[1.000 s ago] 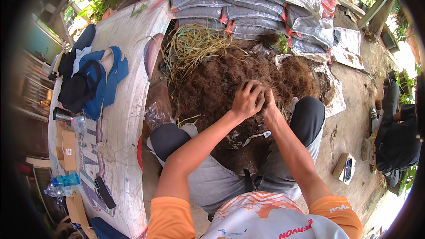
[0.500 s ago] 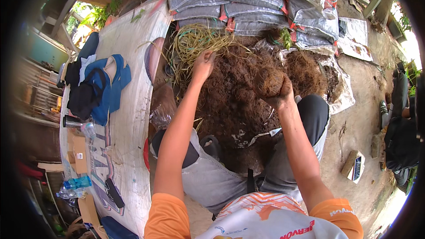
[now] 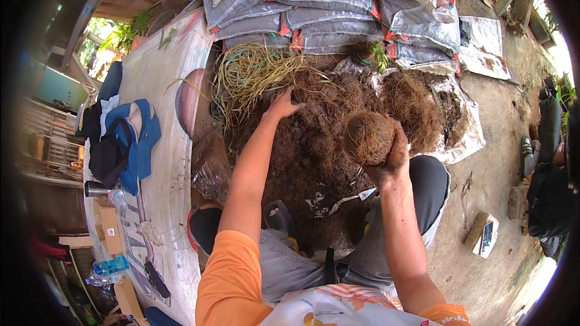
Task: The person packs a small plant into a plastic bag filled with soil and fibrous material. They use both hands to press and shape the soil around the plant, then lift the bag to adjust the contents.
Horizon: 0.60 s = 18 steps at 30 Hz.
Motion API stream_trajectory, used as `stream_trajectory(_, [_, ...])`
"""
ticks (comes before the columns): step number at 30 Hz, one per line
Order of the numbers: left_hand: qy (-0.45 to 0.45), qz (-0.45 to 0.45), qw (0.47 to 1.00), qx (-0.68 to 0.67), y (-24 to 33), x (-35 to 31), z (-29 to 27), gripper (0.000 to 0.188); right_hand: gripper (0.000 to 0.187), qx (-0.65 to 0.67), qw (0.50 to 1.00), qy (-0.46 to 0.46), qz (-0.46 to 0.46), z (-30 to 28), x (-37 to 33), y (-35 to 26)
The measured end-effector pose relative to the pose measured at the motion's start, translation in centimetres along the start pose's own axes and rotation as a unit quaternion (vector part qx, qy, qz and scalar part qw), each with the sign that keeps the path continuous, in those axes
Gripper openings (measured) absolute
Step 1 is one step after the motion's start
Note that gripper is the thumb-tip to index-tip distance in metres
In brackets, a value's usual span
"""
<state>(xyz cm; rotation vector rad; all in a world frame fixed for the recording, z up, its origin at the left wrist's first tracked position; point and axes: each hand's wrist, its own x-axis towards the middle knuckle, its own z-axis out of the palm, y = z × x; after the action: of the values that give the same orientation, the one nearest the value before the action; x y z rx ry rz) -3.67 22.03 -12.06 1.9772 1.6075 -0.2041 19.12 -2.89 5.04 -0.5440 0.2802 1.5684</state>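
Observation:
My right hand [image 3: 394, 160] cups a round brown ball [image 3: 367, 137] wrapped in fine fibres, holding it above the soil heap. My left hand [image 3: 283, 106] is over the left part of the dark, fibrous soil [image 3: 320, 145], with thumb and fingers apart and nothing visible in it. Just beyond that hand lies a loose tangle of yellow-green strands [image 3: 251, 72]. A clump of brown fibre [image 3: 411, 108] rests on a white sack [image 3: 468, 136], to the right of the ball.
Grey filled sacks with red ends [image 3: 338, 24] are stacked behind the heap. Along the left runs a pale printed sheet [image 3: 160, 205], bearing blue clothing [image 3: 142, 139], bottles [image 3: 110, 265] and a cardboard box [image 3: 110, 226]. A block [image 3: 482, 235] lies on the right; a person [image 3: 547, 199] shows beyond.
The right hand has brought the ball slightly nearer and turned it more into view. My left hand has moved off the strands toward the soil, and its fingers have spread.

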Motion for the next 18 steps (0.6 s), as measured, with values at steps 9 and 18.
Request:
stream_trajectory(9, [0.013,-0.018,0.999,0.024,2.0,2.0,0.4,0.075,0.036,0.001,0.999,0.046,-0.018,0.7,-0.9,-1.1])
stream_trajectory(18, [0.047,0.058,0.996,0.049,2.0,-0.1,0.2,0.04,0.034,-0.015,0.998,0.051,-0.02,-0.1,-0.5,-1.2])
